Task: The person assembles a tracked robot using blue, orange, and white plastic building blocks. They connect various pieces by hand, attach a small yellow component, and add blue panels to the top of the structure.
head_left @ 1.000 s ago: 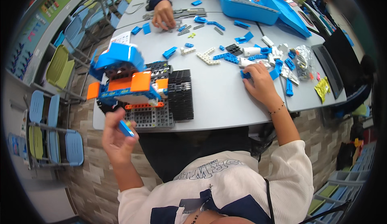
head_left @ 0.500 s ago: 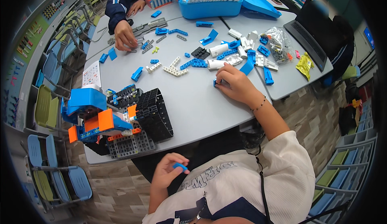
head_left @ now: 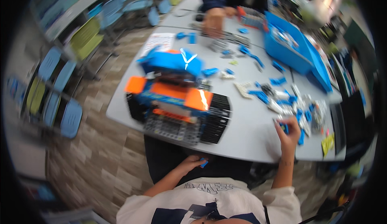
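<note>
Low in front of the table's near edge, my left hand (head_left: 190, 165) is closed on a small blue building piece (head_left: 204, 163). My right hand (head_left: 291, 134), over the right part of the table, pinches another small blue building piece (head_left: 285, 128); its shape is blurred. To the left stands a tracked model vehicle (head_left: 173, 91) with a blue cab, orange panels, a grey base and black treads. Loose blue and white building pieces (head_left: 278, 103) lie just beyond my right hand.
A large blue bin (head_left: 288, 58) of parts stands at the far right, its blue lid beside it. A yellow packet (head_left: 328, 144) and a dark laptop (head_left: 338, 123) are at the right edge. Across the table another person's hand (head_left: 213, 22) is over grey parts.
The view has swung left, so the model sits nearer its middle, and the picture is blurred. Both hands still hold blue pieces; my right fingers now point up around theirs.
</note>
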### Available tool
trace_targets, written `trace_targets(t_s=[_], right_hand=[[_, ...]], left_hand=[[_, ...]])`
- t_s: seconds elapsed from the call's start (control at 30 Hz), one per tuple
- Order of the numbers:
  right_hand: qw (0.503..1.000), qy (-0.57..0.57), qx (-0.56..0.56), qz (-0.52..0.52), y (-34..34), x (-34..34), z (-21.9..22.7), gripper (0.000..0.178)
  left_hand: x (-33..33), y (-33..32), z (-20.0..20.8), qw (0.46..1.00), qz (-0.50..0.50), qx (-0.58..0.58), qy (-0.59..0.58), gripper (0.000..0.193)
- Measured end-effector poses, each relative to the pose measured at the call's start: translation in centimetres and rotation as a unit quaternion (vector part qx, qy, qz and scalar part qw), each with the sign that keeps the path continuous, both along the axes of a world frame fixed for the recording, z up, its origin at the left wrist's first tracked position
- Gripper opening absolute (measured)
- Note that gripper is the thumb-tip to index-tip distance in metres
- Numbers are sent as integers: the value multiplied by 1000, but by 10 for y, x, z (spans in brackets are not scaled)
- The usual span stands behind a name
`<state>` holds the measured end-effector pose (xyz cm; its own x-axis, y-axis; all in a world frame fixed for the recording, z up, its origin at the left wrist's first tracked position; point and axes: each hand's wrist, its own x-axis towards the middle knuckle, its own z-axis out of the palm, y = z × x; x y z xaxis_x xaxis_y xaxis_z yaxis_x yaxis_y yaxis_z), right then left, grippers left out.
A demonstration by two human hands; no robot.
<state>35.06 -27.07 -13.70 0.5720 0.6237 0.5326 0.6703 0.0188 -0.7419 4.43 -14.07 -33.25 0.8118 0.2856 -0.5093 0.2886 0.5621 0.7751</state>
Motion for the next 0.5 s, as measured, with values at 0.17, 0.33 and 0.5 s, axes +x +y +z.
trace_targets(t_s=[0.17,0.33,0.5], right_hand=[[956,281,66,58,-2,-33,-14,19],[922,366,22,127,23,-48,-16,12],[940,338,-37,17,35,-56,-19,8]], left_hand=[[-1,0,-27,994,61,-54,-73,28],[0,1,-47,966,144,-156,-146,22],[-3,0,-32,978,135,-113,-112,20]])
